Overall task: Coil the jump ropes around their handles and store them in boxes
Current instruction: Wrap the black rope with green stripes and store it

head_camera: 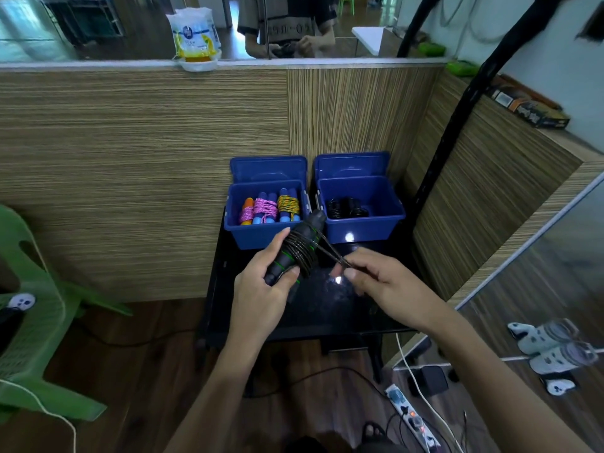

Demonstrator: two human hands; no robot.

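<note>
— While our left hand [261, 289] grips the pair of black jump-rope handles with green rings [295, 253], fingers curled round them above the glossy black table [327, 308], how do we finish this wrap cleanly?

— We keep the thin dark cord [327, 253] taut. Our right hand [376, 282] pinches its free end between thumb and fingertips, just beside the handles, so very little seems left to wind. We judge the coil nearly done.

— Where does the last bit go?

— Probably tucked under one of the turns already sitting round the middle of the handles. We hold the left thumb against those turns so they do not slide toward the handle tips, and we lead the end in close to the bundle, not out at an angle.

— And then which box?

— The right open blue plastic box [362, 220] looks the fit: it holds another coiled black rope [346, 207], with room beside it. The left open blue plastic box [266, 230] already holds three bundles, wound in pink and yellow cord [271, 207] round blue and orange handles.

— Any risk?

— A slick cord may spring loose if we let go before it is tucked.
</note>
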